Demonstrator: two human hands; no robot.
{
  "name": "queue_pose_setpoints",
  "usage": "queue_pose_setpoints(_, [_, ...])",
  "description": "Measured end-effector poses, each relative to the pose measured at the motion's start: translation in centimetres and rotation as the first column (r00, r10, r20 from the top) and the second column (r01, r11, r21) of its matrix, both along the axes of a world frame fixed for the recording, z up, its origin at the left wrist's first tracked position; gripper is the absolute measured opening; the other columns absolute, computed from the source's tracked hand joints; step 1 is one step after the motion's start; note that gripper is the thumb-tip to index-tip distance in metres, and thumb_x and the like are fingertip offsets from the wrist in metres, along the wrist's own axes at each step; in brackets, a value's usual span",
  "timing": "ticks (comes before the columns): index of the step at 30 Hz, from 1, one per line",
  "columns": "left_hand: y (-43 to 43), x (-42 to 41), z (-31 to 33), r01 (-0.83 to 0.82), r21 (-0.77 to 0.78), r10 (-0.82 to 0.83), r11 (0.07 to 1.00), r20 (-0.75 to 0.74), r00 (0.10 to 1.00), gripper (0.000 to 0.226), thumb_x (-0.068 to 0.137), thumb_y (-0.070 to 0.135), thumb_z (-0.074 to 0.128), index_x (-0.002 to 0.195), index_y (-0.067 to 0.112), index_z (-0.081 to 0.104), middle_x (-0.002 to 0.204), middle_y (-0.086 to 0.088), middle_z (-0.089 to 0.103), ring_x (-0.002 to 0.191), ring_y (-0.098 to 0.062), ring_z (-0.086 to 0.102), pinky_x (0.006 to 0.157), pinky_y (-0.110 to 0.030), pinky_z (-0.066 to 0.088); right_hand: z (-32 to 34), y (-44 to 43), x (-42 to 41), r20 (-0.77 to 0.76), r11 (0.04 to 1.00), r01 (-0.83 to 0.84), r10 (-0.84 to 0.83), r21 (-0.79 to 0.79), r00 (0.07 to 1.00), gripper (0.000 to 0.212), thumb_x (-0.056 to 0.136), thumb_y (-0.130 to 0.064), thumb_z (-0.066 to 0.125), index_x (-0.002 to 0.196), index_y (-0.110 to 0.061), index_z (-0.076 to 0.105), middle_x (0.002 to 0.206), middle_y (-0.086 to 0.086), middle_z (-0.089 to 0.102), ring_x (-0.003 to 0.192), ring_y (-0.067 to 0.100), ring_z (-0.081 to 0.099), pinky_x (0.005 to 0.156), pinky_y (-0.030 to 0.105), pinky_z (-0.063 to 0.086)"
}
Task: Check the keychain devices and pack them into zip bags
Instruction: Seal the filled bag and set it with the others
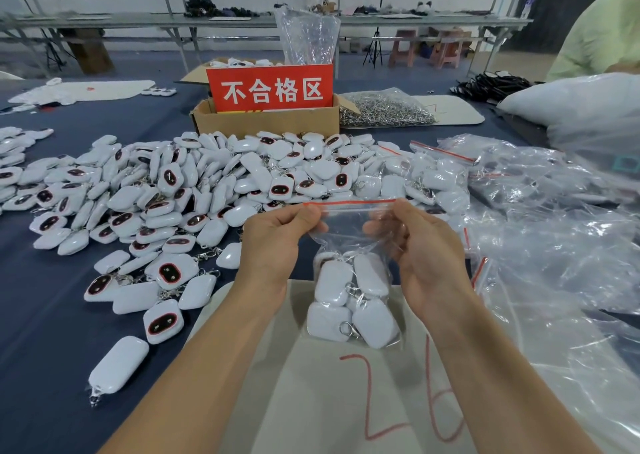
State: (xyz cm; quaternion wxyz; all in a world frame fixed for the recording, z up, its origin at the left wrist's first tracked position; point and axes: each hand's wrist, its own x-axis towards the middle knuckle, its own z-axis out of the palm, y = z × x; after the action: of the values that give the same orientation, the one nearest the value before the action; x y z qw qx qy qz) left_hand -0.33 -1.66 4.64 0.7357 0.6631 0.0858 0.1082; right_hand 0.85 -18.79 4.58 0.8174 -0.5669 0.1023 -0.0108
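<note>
**Head view.** The left hand [277,232] and the right hand [419,242] each pinch the upper part of a clear zip bag [349,242], thumb and fingers closed on the plastic just under its red seal strip. The bag hangs between the hands above a pale mat [311,401] marked with a red "26". Several white keychain devices [353,301] with metal clasps fill its lower half. The step in hand appears to be closing a filled bag. Whether the strip is already pressed shut cannot be told. The next move probably calls for running the fingertips along the strip from end to end, with the load kept low and clear of the seal.

A large pile of unpacked devices [194,190] covers the dark blue table cover [41,315] to the left and ahead. Packed bags [440,173] and loose plastic [554,246] lie to the right. Behind the pile stands a cardboard box [263,118] bearing a red sign [270,88], with a bag of metal rings [384,109] just beside it. A long bench [242,21] runs along the far wall. A green sleeve [602,31] enters at upper right.
</note>
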Motion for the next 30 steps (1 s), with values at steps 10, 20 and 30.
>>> queue_pose_setpoints(10, [0.2,0.5,-0.3,-0.007,-0.274,0.031,0.962,0.083,0.996,0.013,0.086,0.022,0.074,0.078,0.021,0.084,0.074,-0.002,0.075,0.07,-0.013,0.067,0.079,-0.032,0.059,-0.3,-0.6,-1.2,-0.086,0.736,-0.529,0.548,-0.423,0.832,0.015,0.09,-0.021,0.079,0.103,-0.014,0.08,0.104,0.018,0.078,0.086,0.018,0.07,0.077,0.028,0.054])
queue_pose_setpoints(20, [-0.2,0.4,-2.1,0.389,0.169,-0.36,0.906,-0.179,0.916,0.038,0.067,0.038,0.082,0.103,0.025,0.079,0.102,-0.006,0.08,0.092,-0.025,0.077,0.071,-0.036,0.062,-0.8,0.1,-0.5,0.032,0.963,-0.216,0.224,-0.161,0.974,0.016,0.091,-0.025,0.077,0.106,-0.024,0.073,0.104,0.006,0.079,0.091,0.019,0.075,0.075,0.038,0.062])
queue_pose_setpoints(30, [-2.4,-0.1,-1.4,0.398,0.094,-0.397,0.912,-0.036,0.917,0.026,0.086,0.052,0.065,0.11,0.059,0.071,0.12,0.021,0.074,0.114,-0.005,0.069,0.095,-0.027,0.058,2.0,-2.8,1.9,0.041,0.966,-0.126,0.139,-0.227,0.989,0.058,0.076,0.005,0.083,0.121,-0.026,0.063,0.108,0.01,0.076,0.095,0.032,0.076,0.066,0.047,0.064])
